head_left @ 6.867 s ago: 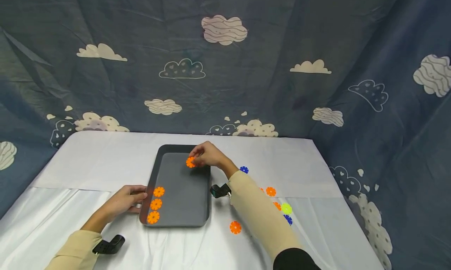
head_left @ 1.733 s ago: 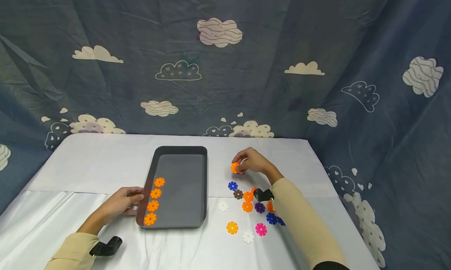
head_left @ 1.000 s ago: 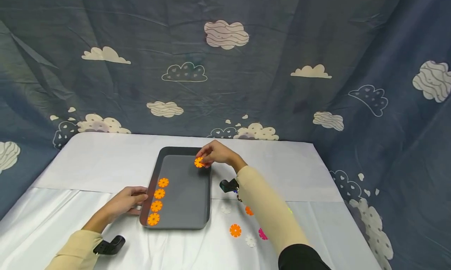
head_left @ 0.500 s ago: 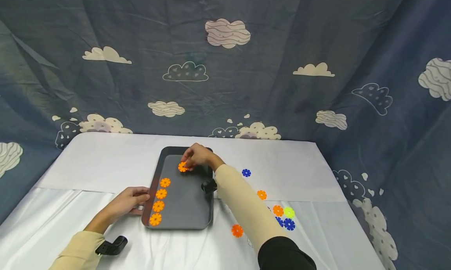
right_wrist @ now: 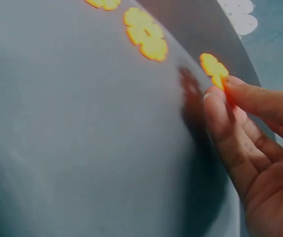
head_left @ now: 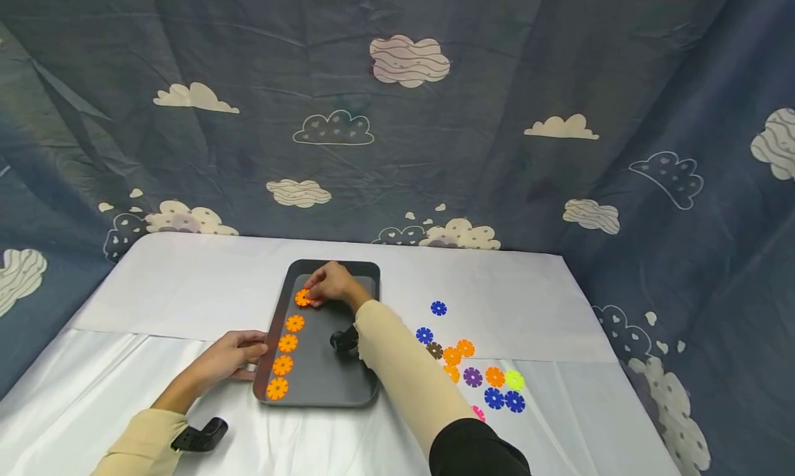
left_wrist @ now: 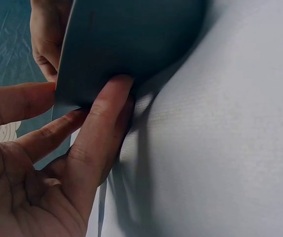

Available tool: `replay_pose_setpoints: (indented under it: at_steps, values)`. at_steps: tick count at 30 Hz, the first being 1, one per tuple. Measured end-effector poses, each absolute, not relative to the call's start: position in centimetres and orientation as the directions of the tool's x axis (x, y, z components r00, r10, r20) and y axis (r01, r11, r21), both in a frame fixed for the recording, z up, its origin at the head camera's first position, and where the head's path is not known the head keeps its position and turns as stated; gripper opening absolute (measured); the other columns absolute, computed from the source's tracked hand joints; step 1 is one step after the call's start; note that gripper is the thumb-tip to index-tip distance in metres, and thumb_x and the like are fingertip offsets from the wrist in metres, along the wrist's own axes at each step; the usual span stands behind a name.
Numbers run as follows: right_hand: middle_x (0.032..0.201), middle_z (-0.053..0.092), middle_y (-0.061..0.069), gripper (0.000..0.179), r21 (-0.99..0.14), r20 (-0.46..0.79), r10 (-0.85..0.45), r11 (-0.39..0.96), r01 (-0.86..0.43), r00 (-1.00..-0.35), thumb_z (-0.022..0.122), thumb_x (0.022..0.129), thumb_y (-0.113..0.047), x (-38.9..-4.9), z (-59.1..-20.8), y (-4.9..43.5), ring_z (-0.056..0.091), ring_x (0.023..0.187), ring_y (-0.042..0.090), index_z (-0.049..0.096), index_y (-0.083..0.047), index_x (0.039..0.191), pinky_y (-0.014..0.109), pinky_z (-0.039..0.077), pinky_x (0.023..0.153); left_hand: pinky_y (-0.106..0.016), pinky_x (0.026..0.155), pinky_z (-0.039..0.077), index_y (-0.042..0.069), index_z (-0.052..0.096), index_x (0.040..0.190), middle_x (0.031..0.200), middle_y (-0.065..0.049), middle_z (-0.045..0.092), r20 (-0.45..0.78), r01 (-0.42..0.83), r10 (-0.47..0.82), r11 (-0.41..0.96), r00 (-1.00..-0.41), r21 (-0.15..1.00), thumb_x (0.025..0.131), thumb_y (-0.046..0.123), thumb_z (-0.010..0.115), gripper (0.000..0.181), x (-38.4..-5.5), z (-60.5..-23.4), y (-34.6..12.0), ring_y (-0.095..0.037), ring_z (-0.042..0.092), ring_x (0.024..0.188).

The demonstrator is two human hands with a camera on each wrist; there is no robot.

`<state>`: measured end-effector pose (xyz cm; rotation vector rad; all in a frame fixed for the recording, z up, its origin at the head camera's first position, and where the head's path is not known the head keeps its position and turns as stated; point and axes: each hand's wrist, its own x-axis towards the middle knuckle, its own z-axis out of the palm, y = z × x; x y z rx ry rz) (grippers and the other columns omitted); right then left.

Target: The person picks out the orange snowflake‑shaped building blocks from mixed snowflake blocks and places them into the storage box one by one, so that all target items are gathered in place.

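A dark grey rectangular tray (head_left: pixel 335 386) lies on the white-covered table. My left hand (head_left: pixel 228 355) grips its left edge, thumb at the rim and fingers against the outer wall in the left wrist view. Between thumb and fingertips my right hand (head_left: pixel 334 283) pinches an orange flower-shaped disc (head_left: pixel 302 297), also an orange disc (right_wrist: pixel 212 66) in the right wrist view. It is held close over the tray's far left part, with its shadow on the tray. Several similar orange discs (head_left: pixel 288 343) lie in a column along the tray's left side.
Right of the tray lie several loose notched discs: blue (head_left: pixel 438 308), brown (head_left: pixel 435 350), purple (head_left: pixel 473 377), yellow-green (head_left: pixel 514 379), orange and pink. The right sleeve (head_left: pixel 404 365) crosses the tray's right edge and covers some table. A cloud-print curtain (head_left: pixel 335 69) hangs behind.
My right hand has carried an orange disc from the right side of the table leftward to the tray's far left. Since the oldest frame the column has grown by one disc. My left hand stays put.
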<state>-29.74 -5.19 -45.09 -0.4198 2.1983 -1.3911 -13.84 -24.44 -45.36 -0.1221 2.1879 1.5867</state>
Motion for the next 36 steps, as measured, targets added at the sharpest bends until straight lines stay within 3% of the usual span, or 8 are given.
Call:
replay_pose_setpoints:
  at_steps: [10, 20, 26, 32, 36]
  values:
    - [0.067, 0.068, 0.005, 0.006, -0.868, -0.192, -0.478, 0.491, -0.079, -0.857, 0.072, 0.081, 0.006, -29.0, -45.9, -6.4, 0.06, 0.049, 0.01, 0.074, 0.002, 0.086, 0.024, 0.055, 0.05, -0.039, 0.076, 0.058, -0.018, 0.036, 0.137, 0.13, -0.031, 0.052, -0.38, -0.305, 0.176, 0.344, -0.908, 0.888, 0.1, 0.012, 0.049, 0.049, -14.0, -45.5, -24.4, -0.028, 0.062, 0.103]
    - [0.071, 0.07, 0.004, 0.006, -0.818, -0.14, -0.492, 0.546, -0.18, -0.859, 0.073, 0.085, -0.006, -28.8, -45.7, -6.6, 0.061, 0.052, 0.012, 0.075, -0.001, 0.087, 0.022, 0.054, 0.05, -0.038, 0.076, 0.057, -0.017, 0.037, 0.137, 0.131, -0.03, 0.051, -0.381, -0.308, 0.165, 0.348, -0.91, 0.885, 0.1, 0.014, 0.05, 0.05, -13.9, -45.4, -24.6, -0.028, 0.062, 0.104]
    - [0.073, 0.068, 0.002, 0.009, -0.805, -0.139, -0.551, 0.547, -0.23, -0.823, 0.074, 0.085, -0.01, -28.9, -44.0, -4.4, 0.061, 0.06, 0.014, 0.074, -0.004, 0.091, 0.027, 0.056, 0.057, -0.039, 0.078, 0.057, -0.018, 0.035, 0.138, 0.133, -0.032, 0.048, -0.387, -0.308, 0.182, 0.349, -0.904, 0.885, 0.1, 0.014, 0.05, 0.052, -13.8, -45.3, -24.5, -0.029, 0.062, 0.105]
    - [0.087, 0.068, 0.006, 0.023, -0.831, -0.124, -0.653, 0.479, -0.281, -0.747, 0.072, 0.087, -0.011, -28.4, -41.1, -0.5, 0.064, 0.071, 0.016, 0.071, 0.003, 0.106, 0.032, 0.058, 0.068, -0.038, 0.079, 0.057, -0.017, 0.034, 0.139, 0.137, -0.033, 0.045, -0.396, -0.31, 0.177, 0.378, -0.901, 0.872, 0.1, 0.016, 0.05, 0.053, -13.8, -45.3, -24.6, -0.03, 0.061, 0.107]
    - [0.087, 0.068, 0.007, 0.027, -0.856, -0.105, -0.671, 0.437, -0.277, -0.734, 0.073, 0.086, -0.009, -27.9, -40.5, 2.8, 0.063, 0.073, 0.015, 0.069, 0.006, 0.109, 0.036, 0.058, 0.07, -0.038, 0.08, 0.057, -0.017, 0.032, 0.139, 0.138, -0.033, 0.043, -0.402, -0.309, 0.193, 0.382, -0.895, 0.871, 0.1, 0.018, 0.05, 0.056, -13.8, -45.4, -24.7, -0.03, 0.061, 0.107]
